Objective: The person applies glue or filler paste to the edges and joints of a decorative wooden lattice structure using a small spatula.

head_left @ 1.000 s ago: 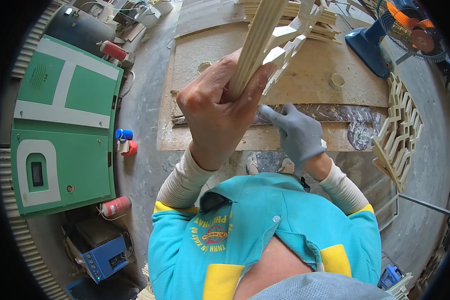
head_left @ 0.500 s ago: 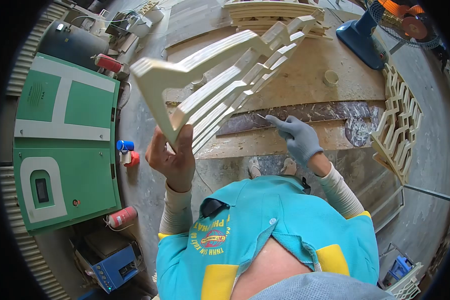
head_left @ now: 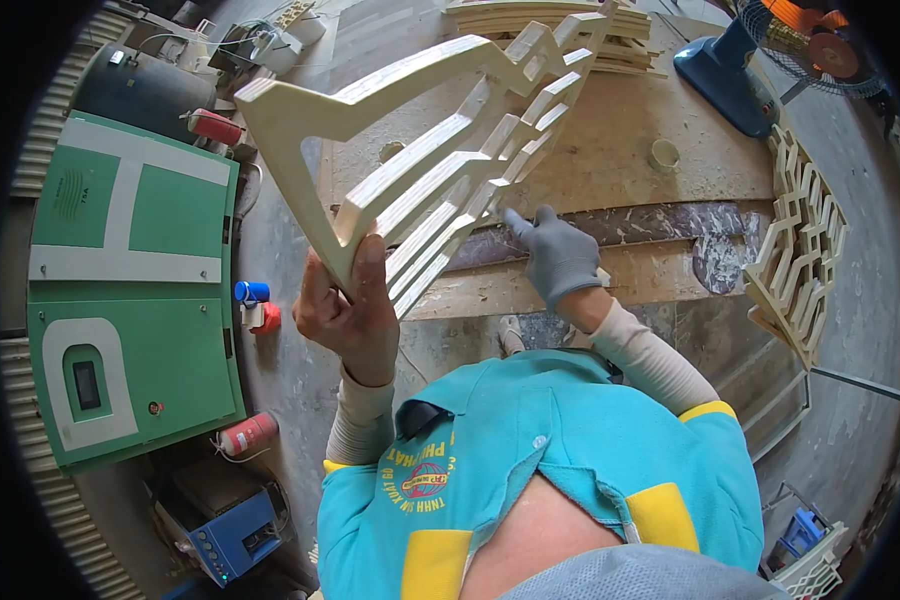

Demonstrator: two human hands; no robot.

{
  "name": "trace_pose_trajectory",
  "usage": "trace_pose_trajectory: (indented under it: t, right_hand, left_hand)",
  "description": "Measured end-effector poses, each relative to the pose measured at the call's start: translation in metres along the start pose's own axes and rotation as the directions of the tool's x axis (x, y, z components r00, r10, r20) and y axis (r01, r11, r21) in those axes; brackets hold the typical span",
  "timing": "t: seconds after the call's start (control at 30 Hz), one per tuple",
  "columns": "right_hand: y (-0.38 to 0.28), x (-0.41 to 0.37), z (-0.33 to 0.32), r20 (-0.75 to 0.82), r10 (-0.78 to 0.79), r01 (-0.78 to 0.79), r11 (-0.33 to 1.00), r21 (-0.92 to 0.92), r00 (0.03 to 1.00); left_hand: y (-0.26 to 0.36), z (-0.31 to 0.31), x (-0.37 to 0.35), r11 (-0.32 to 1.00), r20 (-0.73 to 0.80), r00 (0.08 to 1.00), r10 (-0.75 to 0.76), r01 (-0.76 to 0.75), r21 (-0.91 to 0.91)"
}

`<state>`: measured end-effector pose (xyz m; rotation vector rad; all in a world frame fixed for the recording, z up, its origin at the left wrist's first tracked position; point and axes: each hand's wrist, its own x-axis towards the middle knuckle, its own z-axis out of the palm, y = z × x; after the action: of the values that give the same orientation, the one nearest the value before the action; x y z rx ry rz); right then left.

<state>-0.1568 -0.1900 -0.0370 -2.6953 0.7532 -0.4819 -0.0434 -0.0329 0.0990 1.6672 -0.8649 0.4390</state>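
Note:
My bare left hand [head_left: 350, 305] grips the lower corner of a pale wooden lattice panel [head_left: 440, 135], which is tilted up above the worktable. The panel has zigzag slats with open gaps and runs up towards the far side. My right hand [head_left: 560, 252], in a grey glove, is near the panel's lower slats, its index finger pointing forward and the other fingers curled. A small pale end shows beside the glove's heel; the rest of what it holds is hidden.
Below the panel, a dark glue-smeared board [head_left: 630, 225] lies on the worktable [head_left: 710, 180]. A roll-like ring [head_left: 664, 154], a blue-based fan [head_left: 725, 85] and stacked wood [head_left: 620, 40] are beyond. More lattice panels [head_left: 800, 240] stand at right; a green machine cabinet [head_left: 135, 290] stands at left.
The lattice panel has turned slightly, its near corner shifting left and up. My right hand has moved left, closer to the panel, and rotated.

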Motion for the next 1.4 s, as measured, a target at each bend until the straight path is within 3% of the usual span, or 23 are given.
trace_pose_trajectory:
  t: [0.03,0.13,0.23,0.33,0.43,0.53,0.63,0.73,0.83,0.87,0.9,0.93,1.0,1.13,1.2,1.27,1.37,1.4]
  right_hand:
    - [0.001,-0.001,-0.008,0.075,-0.012,0.007,0.998,0.063,0.997]
    - [0.009,0.003,-0.017,0.054,0.071,-0.080,0.981,0.176,0.996]
    - [0.026,-0.005,-0.005,0.167,-0.032,0.012,0.993,0.120,0.985]
    - [0.037,-0.013,-0.009,0.253,0.036,-0.101,0.964,0.247,0.967]
    - [0.042,-0.002,-0.019,0.055,0.117,-0.127,0.961,0.245,0.992]
    - [0.038,0.018,-0.015,-0.142,0.056,-0.042,0.994,0.103,0.988]
    - [0.031,0.029,0.003,-0.203,0.023,-0.038,0.997,-0.072,0.979]
    - [0.019,0.023,-0.013,0.064,0.068,-0.068,0.998,-0.004,0.996]
    - [0.046,0.015,0.000,0.198,0.008,-0.077,0.936,0.343,0.980]
    - [0.054,0.013,-0.002,0.205,0.054,-0.133,0.909,0.394,0.977]
    - [0.058,0.012,-0.008,0.216,0.098,-0.187,0.877,0.443,0.971]
    - [0.060,0.011,-0.012,0.233,0.141,-0.242,0.836,0.492,0.962]
    - [0.060,0.011,-0.013,0.218,0.143,-0.231,0.856,0.462,0.965]
    - [0.055,0.017,0.012,0.158,0.160,-0.208,0.905,0.371,0.975]
    - [0.039,0.020,0.018,0.082,0.201,-0.214,0.954,0.210,0.976]
    - [0.022,0.018,0.009,0.064,0.192,-0.197,0.976,0.092,0.979]
    - [0.029,0.009,0.019,0.190,0.041,-0.083,0.973,0.215,0.981]
    - [0.030,0.010,0.014,0.174,0.083,-0.127,0.958,0.257,0.981]
  left_hand:
    - [-0.001,-0.003,-0.002,1.000,0.003,1.000,-0.020,0.020,0.002]
    - [-0.010,-0.006,-0.002,1.000,0.003,1.000,0.014,-0.014,0.018]
    - [-0.023,-0.010,-0.007,1.000,-0.023,1.000,0.000,0.000,-0.005]
    - [-0.036,-0.017,-0.013,1.000,-0.053,0.999,-0.003,0.003,-0.009]
    - [-0.036,-0.021,-0.017,0.999,-0.051,0.998,-0.033,0.034,0.019]
    - [-0.034,-0.022,-0.021,1.000,-0.050,0.999,-0.010,0.011,0.018]
    - [-0.038,-0.024,-0.026,1.000,-0.044,0.999,0.017,-0.016,0.020]
    - [-0.048,-0.031,-0.032,0.999,-0.050,0.999,0.000,0.003,0.054]
    - [-0.055,-0.048,-0.043,0.996,-0.109,0.991,-0.083,0.084,0.006]
    - [-0.057,-0.052,-0.044,0.993,-0.136,0.984,-0.118,0.115,-0.029]
    - [-0.058,-0.051,-0.038,0.997,-0.282,0.959,-0.041,0.021,-0.073]
    - [-0.066,-0.065,-0.038,0.999,-0.290,0.957,0.026,-0.034,-0.024]
    - [-0.075,-0.083,-0.040,0.999,-0.383,0.923,-0.036,0.027,-0.028]
    - [-0.098,-0.125,-0.053,0.997,-0.298,0.954,-0.041,0.058,0.050]
    - [-0.105,-0.131,-0.060,0.992,-0.306,0.950,-0.066,0.095,0.081]
    - [-0.100,-0.123,-0.057,0.997,-0.294,0.953,-0.071,0.063,-0.039]
    - [-0.092,-0.113,-0.059,0.995,-0.342,0.934,-0.099,0.082,-0.063]
    - [-0.092,-0.112,-0.060,0.994,-0.370,0.923,-0.109,0.098,-0.047]
